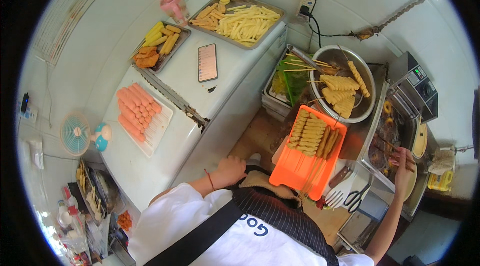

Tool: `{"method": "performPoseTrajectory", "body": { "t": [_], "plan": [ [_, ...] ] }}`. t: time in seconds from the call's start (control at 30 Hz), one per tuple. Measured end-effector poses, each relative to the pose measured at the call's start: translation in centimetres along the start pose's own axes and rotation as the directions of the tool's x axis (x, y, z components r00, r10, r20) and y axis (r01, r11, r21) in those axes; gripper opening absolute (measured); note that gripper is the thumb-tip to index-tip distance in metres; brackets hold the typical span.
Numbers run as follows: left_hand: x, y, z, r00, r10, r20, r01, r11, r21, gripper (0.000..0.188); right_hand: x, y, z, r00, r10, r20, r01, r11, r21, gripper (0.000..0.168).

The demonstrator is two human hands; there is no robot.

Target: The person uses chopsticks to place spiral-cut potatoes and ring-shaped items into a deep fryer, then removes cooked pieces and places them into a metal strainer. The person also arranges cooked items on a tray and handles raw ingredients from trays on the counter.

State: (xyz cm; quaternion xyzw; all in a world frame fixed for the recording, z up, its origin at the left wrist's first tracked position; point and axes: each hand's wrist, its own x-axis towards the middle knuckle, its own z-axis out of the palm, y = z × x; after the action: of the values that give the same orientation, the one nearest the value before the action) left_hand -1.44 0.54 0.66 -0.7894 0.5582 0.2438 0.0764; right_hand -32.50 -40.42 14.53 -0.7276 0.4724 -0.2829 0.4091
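My right hand (403, 161) grips a pair of wooden chopsticks (388, 145) over the dark oil of a deep fryer (383, 161), where ring-shaped pieces float. My left hand (230, 170), a red cord at its wrist, is curled beside my apron at the freezer's side; whether it holds anything cannot be told. Between my body and the fryer, an orange plastic tray (290, 172) bears rows of skewered food, some pale and some browner. Behind it, a steel bowl (369, 110) contains folded skewered pieces (339, 83), one spiral skewer and a metal-handled utensil.
A white chest freezer (180, 78) at left bears a phone (207, 62), a tray of fries (249, 22), a small snack tray (165, 46), pink sausage skewers (137, 110) and a pink cup (173, 5). Black scissors (356, 198) and a white slotted turner (337, 192) lie near the fryer. A fan (76, 132) stands far left.
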Motion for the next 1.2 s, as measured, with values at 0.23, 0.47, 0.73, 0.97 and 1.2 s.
{"method": "performPoseTrajectory", "body": {
  "t": [0.23,0.47,0.73,0.97,1.2],
  "plan": [
    [-0.2,1.6,-1.7,0.997,-0.073,0.039,0.075,0.996,-0.050,0.039,0.4,1.5,-1.7,0.999,-0.010,-0.032,0.009,0.999,-0.037,0.037],
    [-1.5,2.7,-1.4,0.991,-0.005,-0.135,-0.002,0.998,-0.057,0.021,1.0,1.9,-3.9,0.996,-0.053,-0.075,0.058,0.996,0.070,0.041],
    [-0.9,-4.7,-8.8,0.979,-0.197,0.055,0.204,0.921,-0.333,0.044,0.3,3.1,-4.2,0.962,-0.091,-0.256,0.101,0.995,0.027,0.041],
    [10.3,-26.3,-19.9,0.851,-0.337,-0.403,0.220,0.925,-0.309,0.033,-2.1,4.5,-2.1,0.903,-0.074,-0.423,0.095,0.995,0.028,0.041],
    [24.8,-42.0,-25.4,0.494,-0.546,-0.677,0.230,0.833,-0.503,0.034,-6.2,0.5,1.5,0.792,0.086,-0.605,-0.135,0.990,-0.035,0.043]
  ]
}}
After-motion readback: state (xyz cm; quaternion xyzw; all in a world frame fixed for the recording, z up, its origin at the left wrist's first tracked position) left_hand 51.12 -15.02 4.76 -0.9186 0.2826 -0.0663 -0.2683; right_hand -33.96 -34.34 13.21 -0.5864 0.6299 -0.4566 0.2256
